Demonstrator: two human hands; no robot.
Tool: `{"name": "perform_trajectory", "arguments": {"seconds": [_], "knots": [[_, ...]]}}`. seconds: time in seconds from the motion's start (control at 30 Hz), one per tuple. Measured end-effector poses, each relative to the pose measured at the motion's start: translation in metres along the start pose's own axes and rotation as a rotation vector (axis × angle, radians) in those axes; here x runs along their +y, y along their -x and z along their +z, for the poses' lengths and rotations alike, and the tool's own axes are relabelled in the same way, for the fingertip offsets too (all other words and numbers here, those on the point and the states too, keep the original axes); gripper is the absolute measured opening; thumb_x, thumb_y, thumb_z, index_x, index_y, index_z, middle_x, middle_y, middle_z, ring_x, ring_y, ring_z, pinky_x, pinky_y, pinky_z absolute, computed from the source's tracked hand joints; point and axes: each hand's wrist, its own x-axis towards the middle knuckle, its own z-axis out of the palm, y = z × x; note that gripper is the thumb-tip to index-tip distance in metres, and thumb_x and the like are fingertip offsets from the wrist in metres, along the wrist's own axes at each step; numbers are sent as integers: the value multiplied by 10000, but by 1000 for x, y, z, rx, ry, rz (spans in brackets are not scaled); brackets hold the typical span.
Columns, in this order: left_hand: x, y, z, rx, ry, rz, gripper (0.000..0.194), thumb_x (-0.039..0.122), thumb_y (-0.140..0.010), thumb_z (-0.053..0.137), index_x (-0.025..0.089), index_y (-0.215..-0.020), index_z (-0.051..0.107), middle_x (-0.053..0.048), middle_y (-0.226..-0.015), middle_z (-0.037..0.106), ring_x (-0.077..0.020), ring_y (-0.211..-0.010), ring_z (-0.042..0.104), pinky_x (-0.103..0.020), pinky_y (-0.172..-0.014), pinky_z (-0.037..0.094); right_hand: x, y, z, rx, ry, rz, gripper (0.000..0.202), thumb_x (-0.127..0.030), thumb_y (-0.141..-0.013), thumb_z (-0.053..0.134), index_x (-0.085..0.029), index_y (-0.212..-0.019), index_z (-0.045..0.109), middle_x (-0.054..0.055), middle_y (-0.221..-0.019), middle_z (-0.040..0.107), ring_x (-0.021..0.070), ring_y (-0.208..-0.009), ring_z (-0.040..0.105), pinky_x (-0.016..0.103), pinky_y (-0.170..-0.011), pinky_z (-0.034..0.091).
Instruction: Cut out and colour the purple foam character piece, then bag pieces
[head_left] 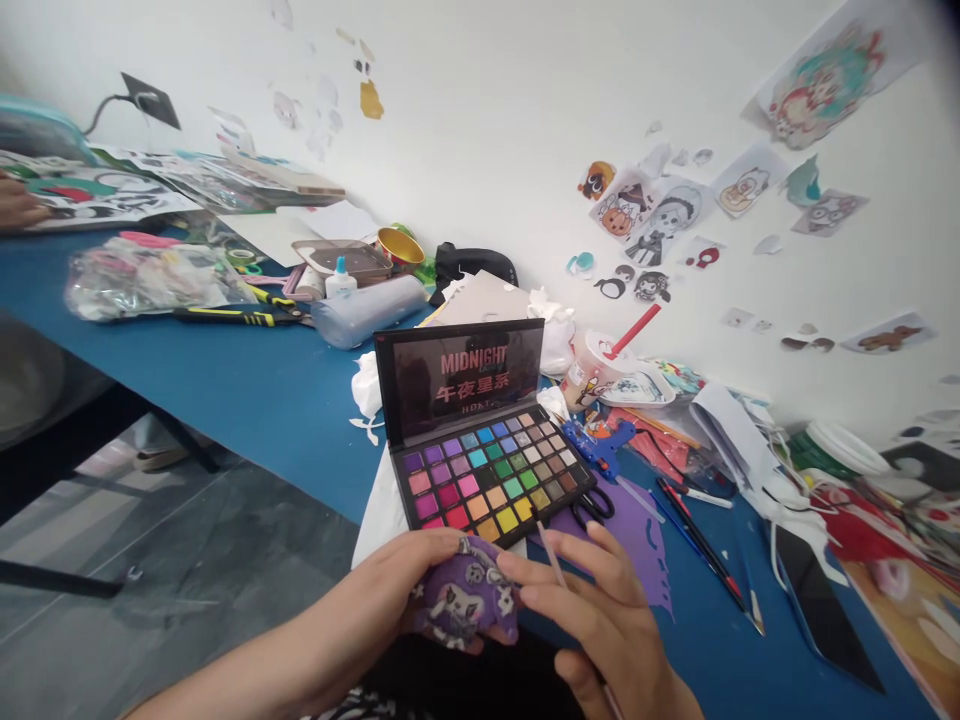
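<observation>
My left hand (379,590) is closed around the left side of a purple decorated piece (457,600) that shows a white and grey character. My right hand (592,600) holds a thin, pale brush (551,553), its dark tip pointing up near the palette's front edge. The right fingertips are close to the purple piece's right side; whether they touch it is hard to tell. Just beyond both hands, an open black palette (499,475) shows rows of coloured pans, with its mirrored lid (465,380) standing up behind.
Right of the palette lie black scissors (594,508), a blue glue gun (604,447), pens (697,540), a phone (821,605) and a cup with a red straw (592,370). Pliers (232,316) and a plastic bag (157,280) lie left. Another person's hand (19,202) shows far left.
</observation>
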Motion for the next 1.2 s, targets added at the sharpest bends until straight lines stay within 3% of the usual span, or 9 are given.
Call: {"name": "perform_trajectory", "arguments": {"seconds": [0.1, 0.23, 0.37, 0.53, 1.0, 1.2], "knots": [[1, -3, -4, -29, 59, -32, 400, 369, -853, 454, 73, -1066, 619, -162, -959, 697, -290, -846, 668, -395, -770, 523, 17, 0, 15, 61, -19, 117, 322, -362, -966, 281, -230, -1143, 515, 1, -1172, 645, 190, -1188, 461, 382, -1074, 259], [3, -7, -13, 16, 198, -46, 404, 365, -854, 477, 71, -1106, 593, -176, -1073, 662, -308, -955, 644, -420, -858, 502, 38, -11, 39, 15, -5, 320, 321, -290, -936, 361, -212, -1215, 499, 48, -1238, 586, 224, -1188, 441, 404, -976, 384], [4, -10, -23, 10, 243, 21, 361, 277, -800, 595, 107, -1119, 579, -157, -1118, 649, -304, -1051, 601, -415, -931, 468, 44, -22, 55, -26, 1, 381, 322, -244, -919, 387, -193, -1207, 521, 87, -1213, 574, 243, -1179, 445, 424, -948, 414], [5, -12, -37, 19, 220, 63, 483, 119, -738, 649, 173, -1197, 507, -117, -1207, 606, -283, -1119, 558, -381, -958, 456, 44, -25, 60, -54, 2, 344, 357, -217, -909, 392, -200, -1247, 507, 99, -1135, 593, 244, -1126, 491, 421, -912, 444], [12, -9, -53, 122, 126, 207, 449, 174, -817, 600, 182, -1242, 454, -104, -1282, 550, -293, -1171, 512, -392, -996, 439, 33, -49, 72, -214, -10, 220, 336, -215, -894, 426, -160, -1202, 549, 109, -1087, 632, 247, -1071, 511, 466, -940, 419], [18, -5, -41, 165, 173, 222, 465, 178, -809, 597, 151, -1249, 449, -135, -1241, 577, -301, -1155, 525, -404, -986, 435, 30, -38, 68, -35, 3, 223, 343, -237, -910, 374, -181, -1204, 541, 104, -1143, 616, 230, -1093, 522, 428, -926, 437]]}}
